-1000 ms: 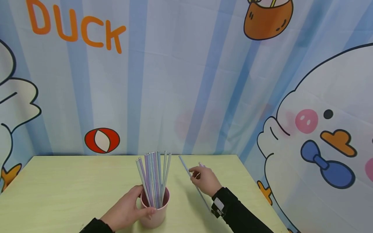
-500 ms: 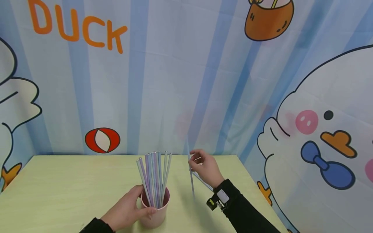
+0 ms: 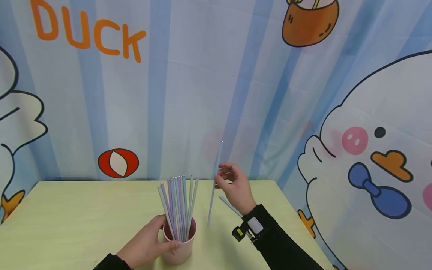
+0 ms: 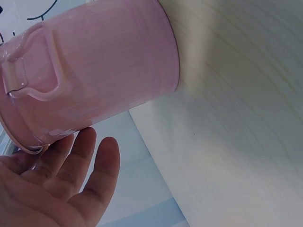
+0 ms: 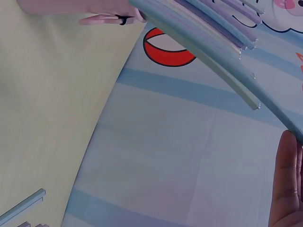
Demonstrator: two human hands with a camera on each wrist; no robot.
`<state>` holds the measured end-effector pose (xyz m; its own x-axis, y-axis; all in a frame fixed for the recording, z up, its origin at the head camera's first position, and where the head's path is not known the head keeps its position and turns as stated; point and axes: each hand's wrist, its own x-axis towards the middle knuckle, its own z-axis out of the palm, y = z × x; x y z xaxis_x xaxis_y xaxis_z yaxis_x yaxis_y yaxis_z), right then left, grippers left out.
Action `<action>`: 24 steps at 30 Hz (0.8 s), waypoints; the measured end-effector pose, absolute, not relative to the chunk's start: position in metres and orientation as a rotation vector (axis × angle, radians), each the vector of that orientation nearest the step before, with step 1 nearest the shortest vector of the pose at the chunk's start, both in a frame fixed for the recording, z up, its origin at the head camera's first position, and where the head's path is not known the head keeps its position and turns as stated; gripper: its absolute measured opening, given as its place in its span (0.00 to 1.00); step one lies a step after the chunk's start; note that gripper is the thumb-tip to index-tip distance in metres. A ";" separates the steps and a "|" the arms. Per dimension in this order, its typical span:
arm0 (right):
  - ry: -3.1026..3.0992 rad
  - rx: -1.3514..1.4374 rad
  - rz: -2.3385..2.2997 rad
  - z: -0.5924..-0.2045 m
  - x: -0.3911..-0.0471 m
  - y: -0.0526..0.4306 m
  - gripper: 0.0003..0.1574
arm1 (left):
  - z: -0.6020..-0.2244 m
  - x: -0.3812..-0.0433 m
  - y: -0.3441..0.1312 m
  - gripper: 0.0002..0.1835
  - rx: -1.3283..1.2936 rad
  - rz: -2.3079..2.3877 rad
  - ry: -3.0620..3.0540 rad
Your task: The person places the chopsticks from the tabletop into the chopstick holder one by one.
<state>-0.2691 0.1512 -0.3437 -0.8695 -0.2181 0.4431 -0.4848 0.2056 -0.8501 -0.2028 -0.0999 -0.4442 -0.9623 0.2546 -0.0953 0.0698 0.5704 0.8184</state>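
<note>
“Straw [image 3: 212, 198] first: where is it?”

“Pinched near its middle by the fingers of the right hand [image 3: 236, 187]. It stands nearly upright, slightly tilted, its lower end angled towards the pink cup [image 3: 179, 255] but outside it, just to the right.”

“And the left hand [image 3: 148, 240]?”

“Thumb and fingers hold the cup by its rim; in the left wrist view, one fingertip stands apart from the wall.”

“Which step is this?”

“I'd judge it as bringing a single straw across to the bunch of straws [image 3: 175, 202] standing in the cup.”

“So what does the next move call for?”

“Probably getting the lower end over the rim, then lowering it beside the bunch while the left hand steadies the cup.”

“Anything further out?”

“Loose straws [image 3: 229, 205] lie on the table [image 3: 84, 217] near the right wrist, partly hidden; I can't count them. Behind hangs a striped curtain [image 3: 195, 93].”
</note>
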 end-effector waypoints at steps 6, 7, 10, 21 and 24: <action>-2.200 0.673 1.791 -0.329 -0.252 0.136 0.20 | -0.444 -0.203 -0.100 0.51 0.272 1.359 2.573; -2.200 0.680 1.799 -0.326 -0.250 0.133 0.20 | -0.444 -0.203 -0.100 0.50 0.273 1.361 2.571; -2.202 0.696 1.824 -0.331 -0.251 0.128 0.21 | -0.444 -0.203 -0.101 0.50 0.278 1.367 2.564; -2.286 0.663 1.806 -0.351 -0.249 0.115 0.20 | -0.446 -0.204 -0.103 0.48 0.317 1.367 2.557; -2.322 0.655 1.779 -0.356 -0.247 0.114 0.21 | -0.445 -0.204 -0.103 0.49 0.310 1.368 2.550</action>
<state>-0.2470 0.1138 -0.3558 -0.8946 -0.2520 0.3689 -0.4218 0.2041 -0.8834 -0.2039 -0.1030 -0.4450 -0.9510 0.2917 -0.1023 0.0762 0.5419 0.8370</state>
